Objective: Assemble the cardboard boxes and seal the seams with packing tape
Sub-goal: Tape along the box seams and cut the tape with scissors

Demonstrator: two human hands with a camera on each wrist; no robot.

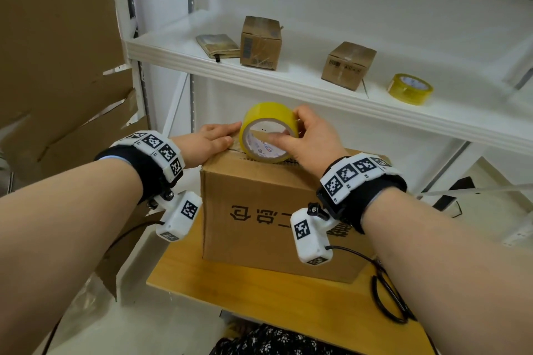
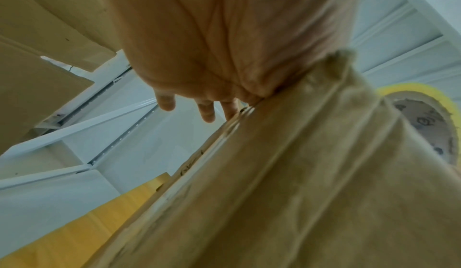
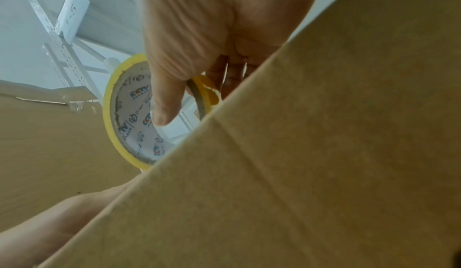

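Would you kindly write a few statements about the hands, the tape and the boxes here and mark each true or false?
1. The right hand holds the yellow tape roll upright on the large cardboard box. True.
2. The left hand grips a pair of scissors. False: it lies flat on the box top, fingers straight.
3. A second tape roll lies on the white shelf. True.
4. The shelf carries four small boxes. False: two small boxes stand there.

Open air above the box (image 1: 268,219) top, hemmed by the white shelf (image 1: 288,86) edge behind and leaning cardboard sheets (image 1: 57,37) left.
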